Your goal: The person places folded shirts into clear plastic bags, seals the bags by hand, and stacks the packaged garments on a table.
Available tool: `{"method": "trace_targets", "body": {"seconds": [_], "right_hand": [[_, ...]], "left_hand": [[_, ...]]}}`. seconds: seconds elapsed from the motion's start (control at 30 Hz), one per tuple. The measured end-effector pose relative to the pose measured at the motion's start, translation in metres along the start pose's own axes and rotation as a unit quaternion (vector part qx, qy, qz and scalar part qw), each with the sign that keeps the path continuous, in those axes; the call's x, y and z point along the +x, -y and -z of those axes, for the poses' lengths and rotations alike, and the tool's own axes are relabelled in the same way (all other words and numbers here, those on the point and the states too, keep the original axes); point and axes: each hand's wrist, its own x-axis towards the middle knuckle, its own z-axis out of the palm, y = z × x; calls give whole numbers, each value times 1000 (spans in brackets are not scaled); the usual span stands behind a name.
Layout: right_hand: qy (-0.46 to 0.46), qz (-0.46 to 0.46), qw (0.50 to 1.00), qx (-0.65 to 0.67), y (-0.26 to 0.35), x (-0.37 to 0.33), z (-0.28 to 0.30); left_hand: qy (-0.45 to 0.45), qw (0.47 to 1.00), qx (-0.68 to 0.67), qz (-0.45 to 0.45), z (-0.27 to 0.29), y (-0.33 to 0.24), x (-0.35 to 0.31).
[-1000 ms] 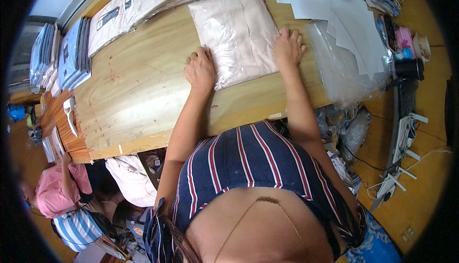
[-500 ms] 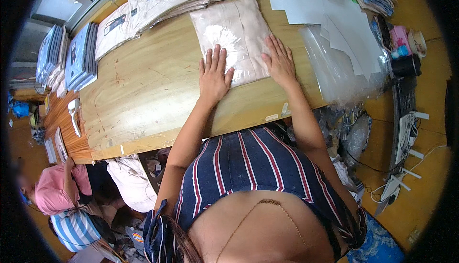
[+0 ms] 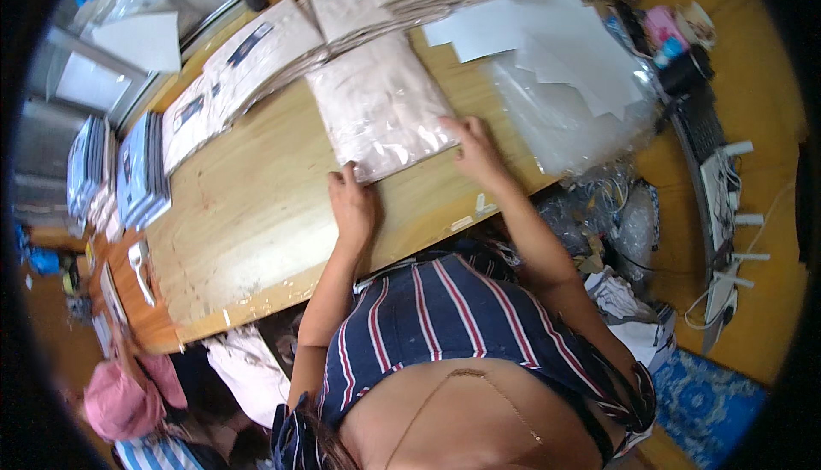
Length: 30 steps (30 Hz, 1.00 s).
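Clock centred on the clear-bagged cream garment [image 3: 376,98]: it lies flat on the wooden table [image 3: 239,213], ahead of and between the two hands. Left hand [image 3: 352,206] at 6–7 o'clock, fingertips at the garment's near-left corner. Right hand [image 3: 477,152] at 4 o'clock, fingers at the near-right corner. Seen from left hand, garment is at 12–1; from right hand, at 10. Hands apart; can't tell if either pinches the film. Stacked cream packets [image 3: 265,38] from 10 to 1, white sheets [image 3: 556,42] at 2, clear bags [image 3: 534,124] at 3, blue packets [image 3: 141,171] at 8–9.
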Motion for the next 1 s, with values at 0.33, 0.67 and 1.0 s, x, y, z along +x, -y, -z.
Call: {"method": "trace_targets", "body": {"seconds": [0.33, 0.67, 1.0], "right_hand": [[-254, 162, 953, 20, 70, 53, 87], [-139, -49, 984, -96, 42, 70, 47], [-42, -106, 958, -264, 53, 54, -25]], "left_hand": [[-291, 943, -47, -153, 72, -16, 79], [3, 985, 154, 78, 20, 7, 76], [51, 991, 124, 22, -43, -58, 59]]}}
